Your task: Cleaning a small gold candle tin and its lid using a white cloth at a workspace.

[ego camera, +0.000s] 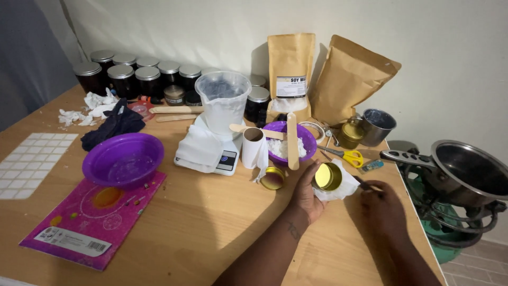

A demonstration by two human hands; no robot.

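The left hand [307, 197] fingers close around a gold tin [328, 176] in white tissue [343, 189], while at 3 o'clock the right hand [382, 205] fingers pinch a thin dark tool [363, 183].

Left hand [306, 193] cradling small gold tin [328, 176] in white tissue [341, 189], near right of table [211, 222]. Right hand [382, 207] just right, pinching thin dark tool [364, 183]. Gold lid [273, 178] left of tin. Purple bowl [123, 159] far left; yellow scissors [345, 155] beyond tin.

Two tan pouches [290, 74] [349, 79] stood against the wall, the left bearing a white label [290, 86]. A pink packet [92, 217] lay front-left. The scale's screen [227, 158] looked dark, perhaps off.
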